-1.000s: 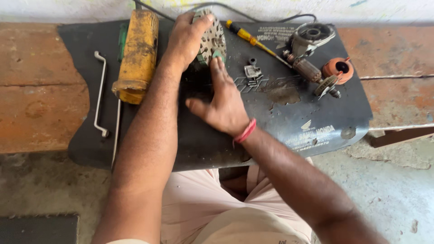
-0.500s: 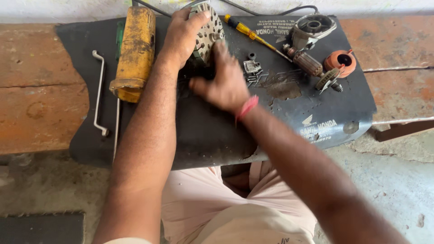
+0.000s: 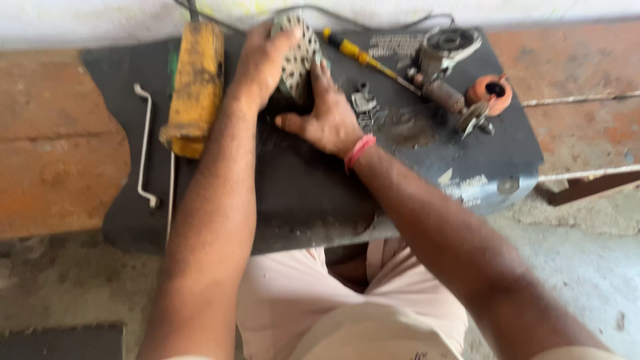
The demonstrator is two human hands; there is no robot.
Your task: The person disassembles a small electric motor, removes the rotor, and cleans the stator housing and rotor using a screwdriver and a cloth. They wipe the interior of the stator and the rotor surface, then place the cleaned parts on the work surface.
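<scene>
At the top centre of the frame, the left hand (image 3: 263, 63) is clamped over a perforated metal part (image 3: 300, 57) standing on the dark desk (image 3: 313, 193). The right hand (image 3: 327, 117) presses against its lower side, fingers spread. A screwdriver (image 3: 363, 59), small loose pieces (image 3: 363, 103) and a dismantled grinder head (image 3: 443, 57) lie to the right, so disassembly seems well under way.

Yellow tool body (image 3: 195, 87) left, screwdriver (image 3: 363, 59) right; near mat (image 3: 307, 193) open.

White printed markings (image 3: 467, 189) sit on the dark panel's (image 3: 307, 200) right front corner.
</scene>
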